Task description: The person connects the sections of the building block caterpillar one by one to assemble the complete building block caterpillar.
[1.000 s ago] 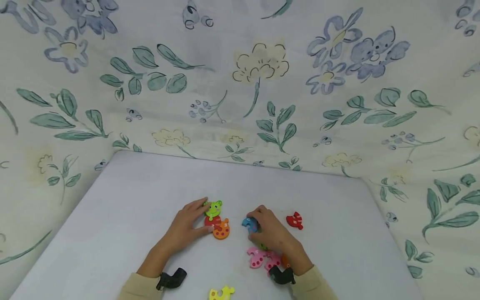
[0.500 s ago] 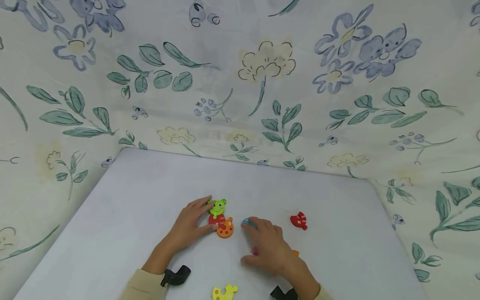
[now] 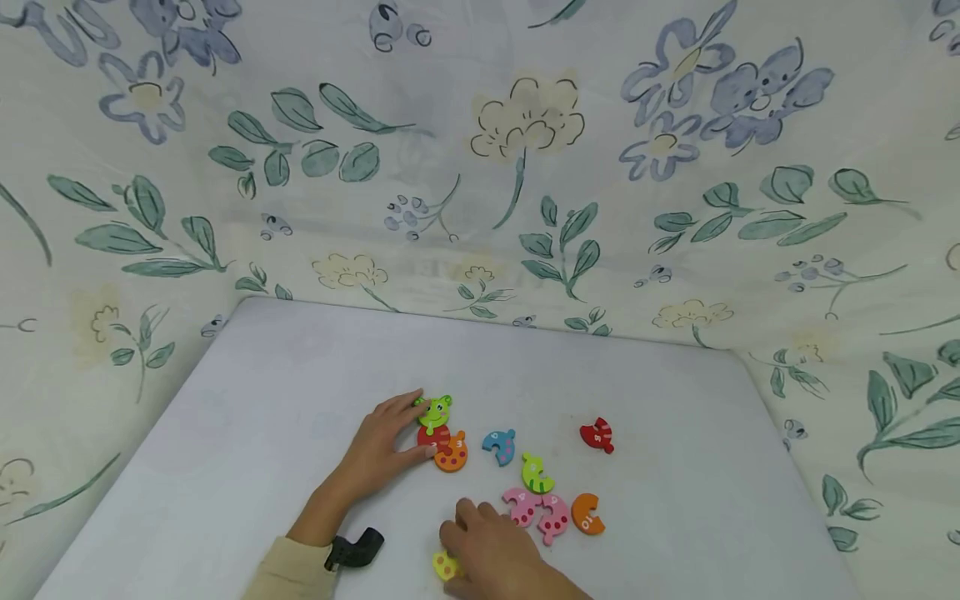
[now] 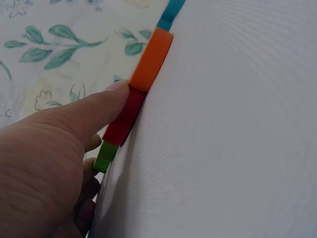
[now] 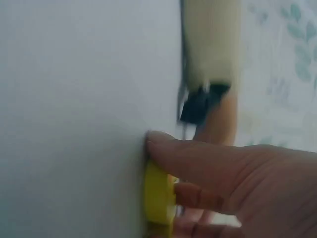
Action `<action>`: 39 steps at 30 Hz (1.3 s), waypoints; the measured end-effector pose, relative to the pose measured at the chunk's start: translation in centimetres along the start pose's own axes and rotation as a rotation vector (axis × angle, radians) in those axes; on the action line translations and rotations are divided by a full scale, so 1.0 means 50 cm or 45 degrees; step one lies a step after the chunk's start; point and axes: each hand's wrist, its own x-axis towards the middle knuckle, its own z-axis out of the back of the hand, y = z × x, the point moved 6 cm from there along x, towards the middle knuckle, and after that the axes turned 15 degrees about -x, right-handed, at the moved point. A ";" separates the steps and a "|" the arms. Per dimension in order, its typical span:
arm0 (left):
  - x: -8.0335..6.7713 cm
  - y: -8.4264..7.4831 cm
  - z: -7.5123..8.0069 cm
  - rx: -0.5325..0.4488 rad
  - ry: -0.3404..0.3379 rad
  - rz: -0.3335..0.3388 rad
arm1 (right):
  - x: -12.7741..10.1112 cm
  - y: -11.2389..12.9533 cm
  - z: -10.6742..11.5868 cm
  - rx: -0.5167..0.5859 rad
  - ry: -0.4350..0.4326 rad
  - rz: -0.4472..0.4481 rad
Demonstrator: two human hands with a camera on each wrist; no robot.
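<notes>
Flat, coloured animal puzzle pieces lie on a white table [image 3: 247,400]. My left hand [image 3: 411,428] holds a joined row: the index finger touches the green frog head [image 3: 436,410], and the thumb presses the red piece [image 3: 432,437] next to the orange spotted piece [image 3: 453,453]. In the left wrist view the thumb [image 4: 101,106] sits on the red piece's edge [image 4: 124,119], between the orange piece [image 4: 151,59] and the green piece [image 4: 105,156]. My right hand [image 3: 459,552] pinches a yellow piece [image 3: 443,567] at the near edge. In the right wrist view the thumb [image 5: 198,156] lies over the yellow piece [image 5: 157,198].
Loose pieces lie right of centre: blue [image 3: 498,445], green [image 3: 536,475], two pink [image 3: 537,510], an orange "10" [image 3: 587,514] and a red one [image 3: 597,435]. Floral cloth [image 3: 525,167] walls in the table at the back and on both sides. A black wrist camera [image 3: 354,550] sits on my left arm.
My right hand left the blue piece and drew back toward me onto the yellow piece, uncovering the green, pink and orange pieces. My left hand has stayed on the joined row.
</notes>
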 end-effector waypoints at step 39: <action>0.002 -0.002 -0.005 -0.002 -0.006 0.009 | -0.086 -0.275 0.020 0.675 -0.696 -0.307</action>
